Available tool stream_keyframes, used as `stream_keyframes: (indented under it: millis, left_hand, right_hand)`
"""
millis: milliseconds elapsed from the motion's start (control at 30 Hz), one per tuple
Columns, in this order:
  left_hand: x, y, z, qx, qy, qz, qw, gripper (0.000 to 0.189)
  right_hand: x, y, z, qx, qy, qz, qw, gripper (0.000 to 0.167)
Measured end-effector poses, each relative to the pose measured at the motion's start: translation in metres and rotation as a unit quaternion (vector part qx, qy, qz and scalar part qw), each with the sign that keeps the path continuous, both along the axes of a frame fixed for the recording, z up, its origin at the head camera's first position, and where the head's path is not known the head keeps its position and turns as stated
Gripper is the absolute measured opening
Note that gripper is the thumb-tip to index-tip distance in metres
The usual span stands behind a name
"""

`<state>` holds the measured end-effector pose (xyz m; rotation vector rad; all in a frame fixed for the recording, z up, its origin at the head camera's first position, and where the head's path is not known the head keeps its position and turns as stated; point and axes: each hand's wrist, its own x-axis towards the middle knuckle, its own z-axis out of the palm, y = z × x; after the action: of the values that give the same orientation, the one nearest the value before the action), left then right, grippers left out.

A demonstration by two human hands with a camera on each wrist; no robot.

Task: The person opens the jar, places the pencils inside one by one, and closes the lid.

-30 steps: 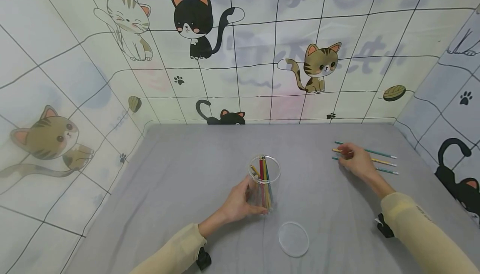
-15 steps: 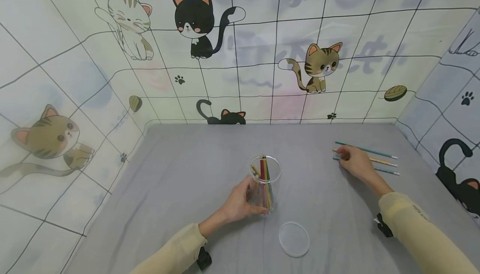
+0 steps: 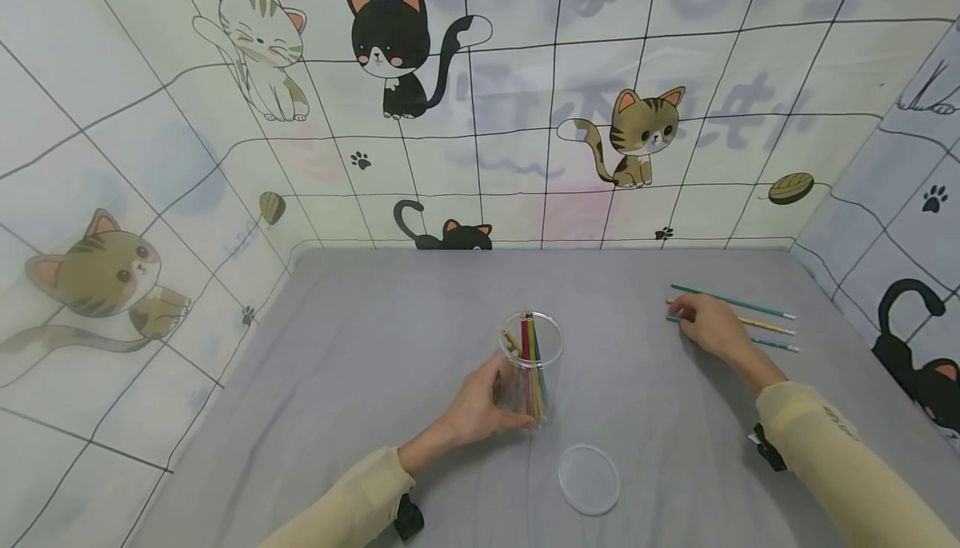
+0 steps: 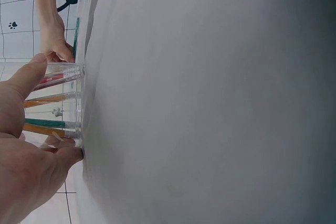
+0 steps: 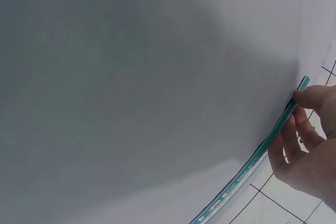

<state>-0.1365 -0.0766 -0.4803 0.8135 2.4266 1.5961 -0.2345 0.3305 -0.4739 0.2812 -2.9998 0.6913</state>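
My left hand grips a clear plastic jar from its left side, thumb low on the wall. Several pencils, red, yellow, green and blue among them, stand leaning inside; in the left wrist view pencil ends show through the wall beside the thumb. At the right, my right hand pinches the nearer green pencil close to one end, thumb on it and fingers behind. A yellow pencil passes under the hand, partly hidden, and another green pencil lies just beyond.
A round clear lid lies flat in front of the jar. Grey cloth covers the table. Cat-printed fabric walls enclose the back and both sides.
My right hand's fingertips have shifted slightly from the yellow pencil toward the nearer green one. My left hand and the jar have stayed in place.
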Motion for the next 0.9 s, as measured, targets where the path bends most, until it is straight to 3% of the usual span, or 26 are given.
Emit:
stream_keyframes:
  millis: [233,533,900]
  left_hand:
    - [0.000,0.000,-0.002,0.000,0.008,0.001,1.0000,0.064]
    - [0.000,0.000,-0.002,-0.003,0.004,0.002,1.0000,0.061]
    - [0.001,0.000,0.000,-0.003,-0.001,0.001,1.0000,0.058]
  right_hand:
    - [0.000,0.002,0.007,0.012,-0.007,0.014,0.9998,0.018]
    - [-0.003,0.010,0.019,0.002,0.017,0.044,0.9989,0.020]
    - [-0.001,0.007,0.033,-0.001,0.035,0.034,0.9988,0.020]
